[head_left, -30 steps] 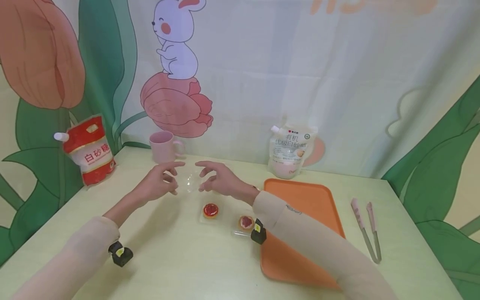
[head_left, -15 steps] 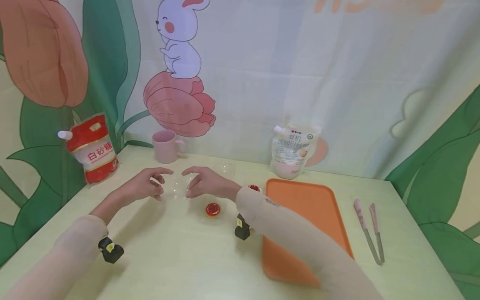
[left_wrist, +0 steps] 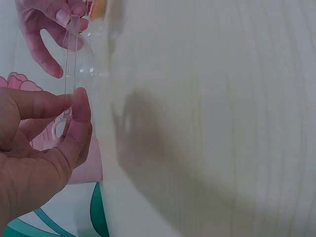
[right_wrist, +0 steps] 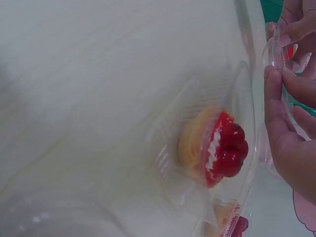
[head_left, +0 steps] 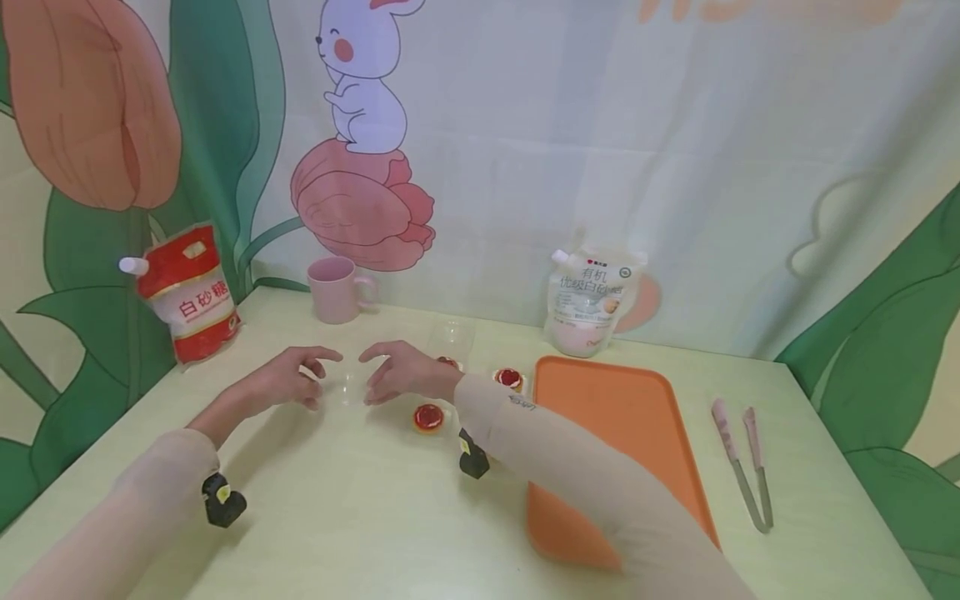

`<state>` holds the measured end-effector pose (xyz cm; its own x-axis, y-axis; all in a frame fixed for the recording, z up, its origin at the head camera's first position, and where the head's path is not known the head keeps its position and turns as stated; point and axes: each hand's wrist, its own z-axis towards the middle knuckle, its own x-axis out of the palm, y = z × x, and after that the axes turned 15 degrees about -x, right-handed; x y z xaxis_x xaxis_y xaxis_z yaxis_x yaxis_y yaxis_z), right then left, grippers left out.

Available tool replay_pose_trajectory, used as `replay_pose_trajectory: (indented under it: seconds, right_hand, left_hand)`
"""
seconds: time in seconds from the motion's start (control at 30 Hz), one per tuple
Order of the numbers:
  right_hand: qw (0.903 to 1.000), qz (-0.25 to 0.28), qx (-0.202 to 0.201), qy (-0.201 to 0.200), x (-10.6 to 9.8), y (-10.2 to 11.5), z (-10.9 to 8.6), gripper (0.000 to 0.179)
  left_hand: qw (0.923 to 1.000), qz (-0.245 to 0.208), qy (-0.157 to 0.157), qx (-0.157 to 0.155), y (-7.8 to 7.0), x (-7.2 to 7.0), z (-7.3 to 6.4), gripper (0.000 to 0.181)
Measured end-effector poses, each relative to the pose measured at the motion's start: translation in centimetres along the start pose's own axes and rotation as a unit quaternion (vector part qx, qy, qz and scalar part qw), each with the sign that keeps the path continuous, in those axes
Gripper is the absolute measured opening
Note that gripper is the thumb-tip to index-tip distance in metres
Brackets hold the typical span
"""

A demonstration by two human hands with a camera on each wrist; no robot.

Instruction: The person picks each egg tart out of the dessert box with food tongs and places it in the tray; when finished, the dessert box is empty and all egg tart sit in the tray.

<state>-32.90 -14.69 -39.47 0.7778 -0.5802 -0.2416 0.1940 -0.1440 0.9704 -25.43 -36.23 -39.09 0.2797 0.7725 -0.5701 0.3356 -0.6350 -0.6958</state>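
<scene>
Between my two hands, above the table's left middle, is a clear plastic lid [left_wrist: 70, 64] with a flat rim and a bulging dome. My left hand [head_left: 283, 382] pinches one edge of it between thumb and fingers. Its opposite edge is pinched by my right hand [head_left: 405, 369]. The lid stands on edge in the left wrist view. Just right of my right hand, a red-topped tart [head_left: 428, 417] sits in a clear plastic base [right_wrist: 170, 148]. Another tart [head_left: 508, 379] lies beside the tray, and a third tart [head_left: 447, 362] is partly hidden behind my right hand.
An orange tray [head_left: 607, 417] lies partly under my right sleeve, with tongs [head_left: 742, 467] to its right. At the back stand a pink mug [head_left: 332, 290], a white sugar pouch [head_left: 588, 304] and another clear plastic piece [head_left: 452, 332]. A red sugar bag [head_left: 191, 296] leans at the left.
Both hands have shifted left and slightly nearer with the lid between them. The right sleeve moved left too, uncovering the tart beside the tray and covering the front one.
</scene>
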Motion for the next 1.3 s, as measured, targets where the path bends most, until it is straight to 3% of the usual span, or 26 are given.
replay_pose_trajectory:
  seconds: [0.4,0.67,0.83,1.2,1.3]
  right_hand:
    - [0.9969,-0.078,0.009,0.000,0.3,-0.4,-0.1,0.060]
    - [0.9805,-0.194,0.033,-0.001,0.3,0.2,0.1,0.060]
    - [0.9741,-0.221,0.048,0.005,0.2,0.0,0.3,0.060]
    - [0.9678,-0.252,-0.004,-0.002,-2.0,0.8,-0.5,0.054]
    - [0.9639,-0.265,-0.018,-0.012,-2.8,2.0,-1.5,0.050]
  left_hand:
    - [0.9998,0.008,0.012,-0.011,0.8,0.5,1.6,0.060]
    - [0.9999,0.002,0.009,-0.013,0.6,0.5,2.0,0.061]
    - [0.9996,0.007,0.008,-0.027,0.5,0.8,2.2,0.062]
    - [0.9987,0.018,-0.022,-0.041,0.8,0.8,2.2,0.054]
    - [0.9972,0.046,-0.052,-0.029,1.0,0.6,1.9,0.055]
